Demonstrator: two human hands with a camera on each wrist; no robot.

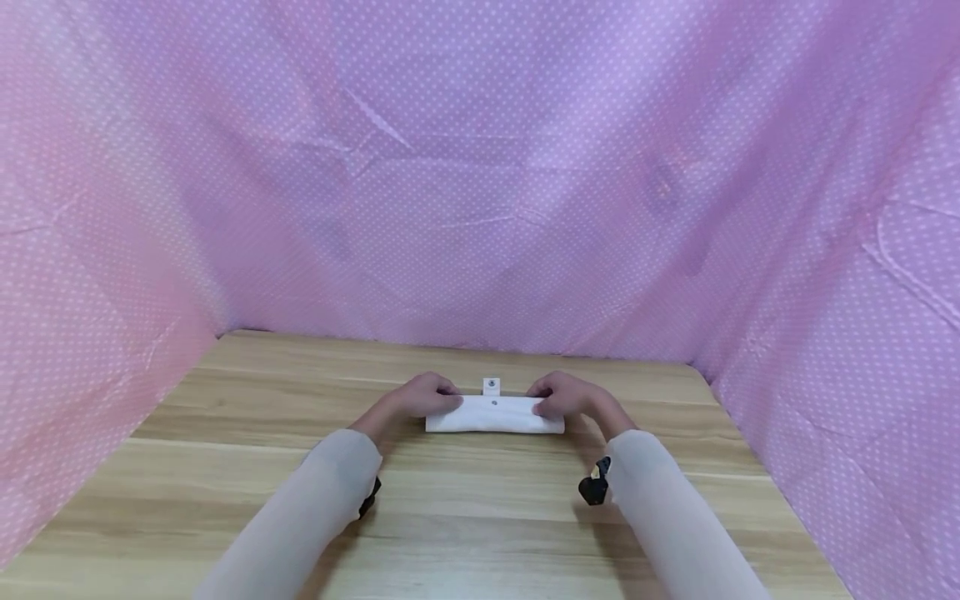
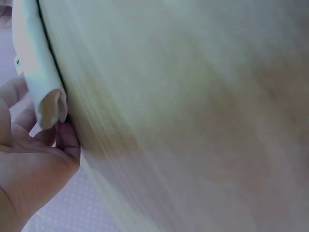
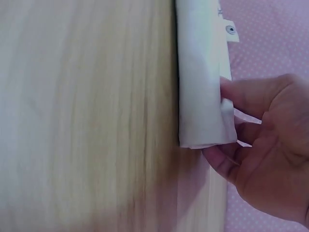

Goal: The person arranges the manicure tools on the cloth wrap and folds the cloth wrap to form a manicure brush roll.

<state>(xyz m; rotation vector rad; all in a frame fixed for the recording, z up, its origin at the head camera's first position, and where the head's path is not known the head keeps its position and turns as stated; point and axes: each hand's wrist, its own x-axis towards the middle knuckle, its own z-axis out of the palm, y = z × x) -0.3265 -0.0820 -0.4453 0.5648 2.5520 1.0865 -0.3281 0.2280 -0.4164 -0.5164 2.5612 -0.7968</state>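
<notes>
A white rolled-up piece of fabric (image 1: pixel 495 419) lies crosswise on the wooden table. A short tab (image 1: pixel 491 386) with a metal snap sticks out from its far edge, and a second snap sits on the roll close by. My left hand (image 1: pixel 427 395) grips the left end between thumb and fingers; the left wrist view shows the open, layered end of the roll (image 2: pixel 50 108). At the other end, my right hand (image 1: pixel 564 395) holds the roll, with the thumb on top and the fingers curled at its far side and end in the right wrist view.
The wooden table (image 1: pixel 465 517) extends in front of and around the roll. Pink dotted cloth (image 1: pixel 480 208) hangs behind the table and along both sides. Dark devices, one of them a black piece (image 1: pixel 595 483), are at both wrists beneath light sleeves.
</notes>
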